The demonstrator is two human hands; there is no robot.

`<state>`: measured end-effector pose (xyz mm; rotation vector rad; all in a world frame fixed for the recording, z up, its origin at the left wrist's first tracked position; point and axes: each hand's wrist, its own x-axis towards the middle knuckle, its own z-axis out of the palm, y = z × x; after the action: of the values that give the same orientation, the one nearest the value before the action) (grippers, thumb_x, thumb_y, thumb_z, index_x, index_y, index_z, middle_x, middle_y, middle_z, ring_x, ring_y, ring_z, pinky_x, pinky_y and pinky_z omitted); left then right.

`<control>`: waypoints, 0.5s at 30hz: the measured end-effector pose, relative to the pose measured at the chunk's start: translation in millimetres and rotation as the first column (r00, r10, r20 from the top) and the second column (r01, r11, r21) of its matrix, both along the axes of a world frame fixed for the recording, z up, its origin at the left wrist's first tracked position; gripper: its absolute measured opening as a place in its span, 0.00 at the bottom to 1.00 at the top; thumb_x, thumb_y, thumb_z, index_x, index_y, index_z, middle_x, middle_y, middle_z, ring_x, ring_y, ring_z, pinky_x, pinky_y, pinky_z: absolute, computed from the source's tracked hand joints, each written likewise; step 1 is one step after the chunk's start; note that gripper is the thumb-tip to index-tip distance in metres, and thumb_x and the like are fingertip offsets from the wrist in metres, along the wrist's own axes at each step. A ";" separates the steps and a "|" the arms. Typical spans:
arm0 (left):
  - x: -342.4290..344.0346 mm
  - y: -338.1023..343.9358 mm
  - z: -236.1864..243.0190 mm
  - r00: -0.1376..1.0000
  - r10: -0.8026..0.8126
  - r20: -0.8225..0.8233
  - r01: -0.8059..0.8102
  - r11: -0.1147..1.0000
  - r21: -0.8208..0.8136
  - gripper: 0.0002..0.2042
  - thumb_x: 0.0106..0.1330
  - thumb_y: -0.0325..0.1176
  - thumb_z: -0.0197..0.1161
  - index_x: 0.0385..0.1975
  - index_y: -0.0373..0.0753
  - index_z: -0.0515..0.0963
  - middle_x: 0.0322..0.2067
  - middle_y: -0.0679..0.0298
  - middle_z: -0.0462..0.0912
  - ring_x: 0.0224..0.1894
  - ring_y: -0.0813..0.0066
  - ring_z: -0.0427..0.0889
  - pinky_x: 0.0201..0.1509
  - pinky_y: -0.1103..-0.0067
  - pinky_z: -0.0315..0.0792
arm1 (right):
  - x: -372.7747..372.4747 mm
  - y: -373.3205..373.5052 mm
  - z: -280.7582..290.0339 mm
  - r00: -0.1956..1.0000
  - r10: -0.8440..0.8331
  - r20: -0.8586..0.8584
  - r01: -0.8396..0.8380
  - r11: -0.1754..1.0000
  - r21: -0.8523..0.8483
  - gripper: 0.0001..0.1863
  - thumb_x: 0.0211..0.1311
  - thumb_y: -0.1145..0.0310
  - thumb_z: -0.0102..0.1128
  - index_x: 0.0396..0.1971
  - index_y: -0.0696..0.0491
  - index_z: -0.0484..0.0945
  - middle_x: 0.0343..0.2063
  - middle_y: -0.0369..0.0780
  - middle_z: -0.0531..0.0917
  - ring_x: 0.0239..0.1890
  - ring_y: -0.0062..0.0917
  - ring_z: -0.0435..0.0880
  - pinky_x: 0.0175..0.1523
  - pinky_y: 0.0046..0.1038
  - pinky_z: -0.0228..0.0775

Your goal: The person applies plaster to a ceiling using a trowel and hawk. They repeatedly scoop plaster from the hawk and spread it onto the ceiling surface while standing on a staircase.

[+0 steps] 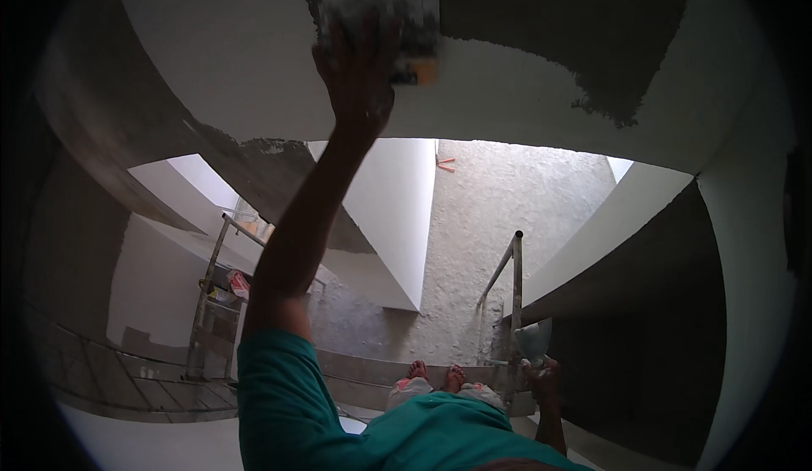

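My left hand is raised high, pressing a wide, flat finishing blade against the surface in front. Motion smears the blade and fingers, but the hand is closed round the tool, which has an orange patch near its lower corner. White plaster covers much of this surface. A darker grey area with ragged edges lies to the right of the blade. Low on the right, my right hand grips a putty knife, its broad pale blade pointing up.
My bare feet stand on a raised platform. Scaffold rails rise at the right and left. Beneath the surface's lower edge, a rough grey floor shows far below, beside a white wall.
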<state>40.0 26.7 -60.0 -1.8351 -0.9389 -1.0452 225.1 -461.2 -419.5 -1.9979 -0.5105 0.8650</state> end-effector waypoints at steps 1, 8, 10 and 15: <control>0.4 -0.4 -21.9 1.000 0.015 -0.005 -0.015 1.000 -0.027 0.42 0.49 0.21 0.61 0.68 0.56 0.58 0.69 0.59 0.57 0.69 0.38 0.54 0.60 0.40 0.54 | -1.9 3.3 19.0 0.997 0.031 -0.071 -0.033 0.999 -0.030 0.16 0.47 0.61 0.72 0.30 0.58 0.80 0.19 0.37 0.80 0.25 0.24 0.79 0.32 0.32 0.72; -34.3 -24.9 -138.1 0.994 -0.107 -0.031 0.097 0.967 -0.235 0.38 0.53 0.22 0.62 0.66 0.54 0.62 0.68 0.59 0.60 0.69 0.41 0.54 0.66 0.40 0.45 | -13.6 1.9 46.2 0.977 0.046 0.209 -0.052 0.998 0.021 0.13 0.46 0.64 0.70 0.26 0.58 0.79 0.18 0.34 0.78 0.24 0.20 0.78 0.29 0.30 0.69; -49.9 -41.8 -138.8 0.986 -0.163 -0.025 0.149 0.945 -0.291 0.37 0.54 0.23 0.62 0.67 0.56 0.62 0.69 0.61 0.59 0.70 0.43 0.54 0.67 0.41 0.43 | -11.0 -7.5 28.8 0.984 0.031 0.173 -0.041 0.998 0.055 0.13 0.46 0.64 0.69 0.26 0.58 0.79 0.18 0.34 0.79 0.24 0.19 0.78 0.29 0.30 0.69; -53.0 -50.5 8.2 0.996 -0.069 -0.062 0.063 0.993 -0.098 0.39 0.53 0.27 0.66 0.68 0.56 0.60 0.69 0.64 0.58 0.69 0.46 0.56 0.66 0.40 0.45 | 12.4 9.8 -23.2 0.992 0.113 0.055 -0.118 0.988 0.097 0.14 0.47 0.63 0.70 0.28 0.58 0.80 0.17 0.35 0.80 0.22 0.19 0.78 0.26 0.29 0.70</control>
<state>-13.0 -23.8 -51.8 -1.9798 -0.9092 -0.9887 237.5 -451.4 -442.7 -1.9166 -0.6908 0.8450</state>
